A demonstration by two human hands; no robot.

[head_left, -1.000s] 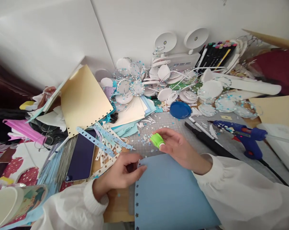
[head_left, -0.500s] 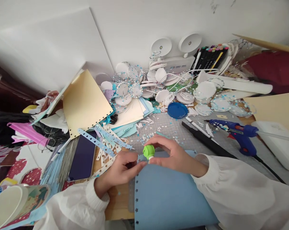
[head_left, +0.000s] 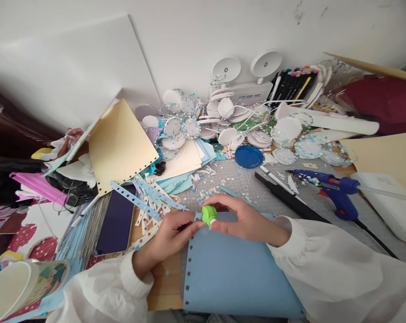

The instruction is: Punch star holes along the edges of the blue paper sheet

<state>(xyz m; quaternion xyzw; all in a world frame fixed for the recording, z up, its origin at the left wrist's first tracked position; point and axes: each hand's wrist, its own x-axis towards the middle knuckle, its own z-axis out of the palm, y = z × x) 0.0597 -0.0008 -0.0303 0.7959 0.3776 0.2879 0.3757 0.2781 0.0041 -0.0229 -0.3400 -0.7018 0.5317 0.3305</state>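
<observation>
A small bright green craft punch (head_left: 209, 215) is held between the thumb and fingers of my right hand (head_left: 246, 220), at the top left corner of a blue sheet of paper (head_left: 236, 273). My left hand (head_left: 176, 231) pinches that corner right beside the punch, thumb against the curled fingers. Star-shaped holes run down the sheet's left edge. The sheet lies partly over a grey cutting mat (head_left: 219, 177) and reaches the table's near edge. The punch covers the spot of paper it sits on.
Ahead lie a blue lid (head_left: 249, 156), star confetti and white discs (head_left: 287, 129). To the right are a blue glue gun (head_left: 337, 186) and a black stick-like tool (head_left: 290, 199). On the left are a phone (head_left: 114, 220), punched strips (head_left: 136, 199) and a paper cup (head_left: 18, 287).
The blue sheet has turned slightly, its lower part shifting left and its near edge coming into view. The punch has tilted against the corner, and my left fingers have closed there.
</observation>
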